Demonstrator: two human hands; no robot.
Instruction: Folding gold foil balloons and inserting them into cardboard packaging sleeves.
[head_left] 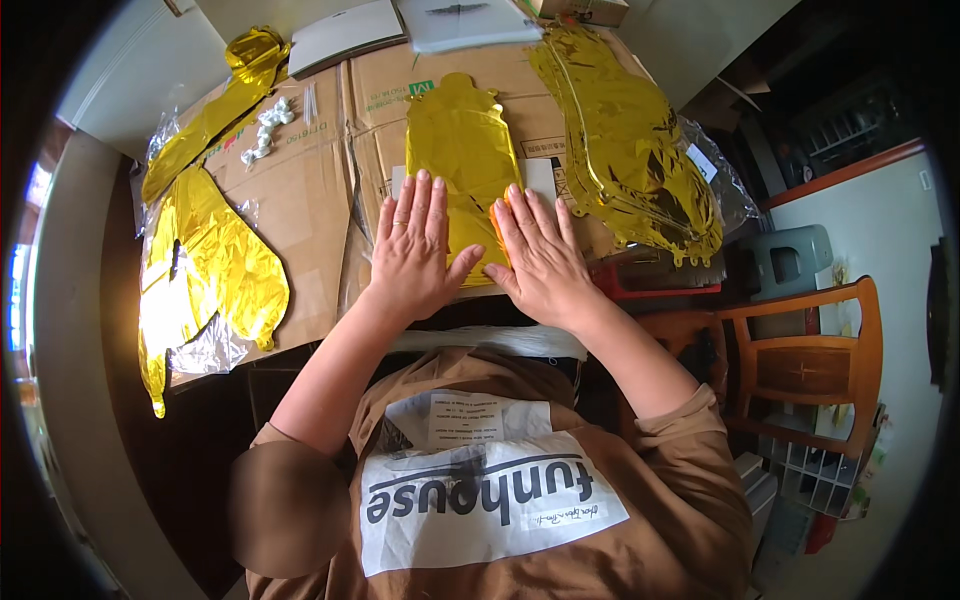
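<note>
**Both hands flat on a gold foil balloon, cardboard work surface**

Left hand [412,250]: palm down, fingers straight and close together, lying flat on the lower left part of the flat, uninflated gold foil balloon with a scalloped outline [462,140]. A ring shows on one finger. Nothing is grasped; the hand is spread and pressing, not curled.

Right hand [540,255]: also palm down with the fingers extended and slightly fanned, lying on the lower right part of the same balloon. No grasp here either. The two thumbs point toward each other, near but not touching.

Balloon position: it lies lengthwise at the centre of the flattened brown cardboard boxes [300,190], its far end pointing away from the person and its near end under both palms. A white sheet of paper [540,175] sits beneath it, showing at either side.

Surroundings: a heap of crumpled gold foil balloons in clear plastic wrap [630,150] lies just to the right of the central balloon. Further loose gold foil balloon pieces [205,265] lie well apart at the left edge of the cardboard. A small bundle of white ribbon or string [265,130] rests at upper left. A wooden chair [805,365] stands at right.
</note>
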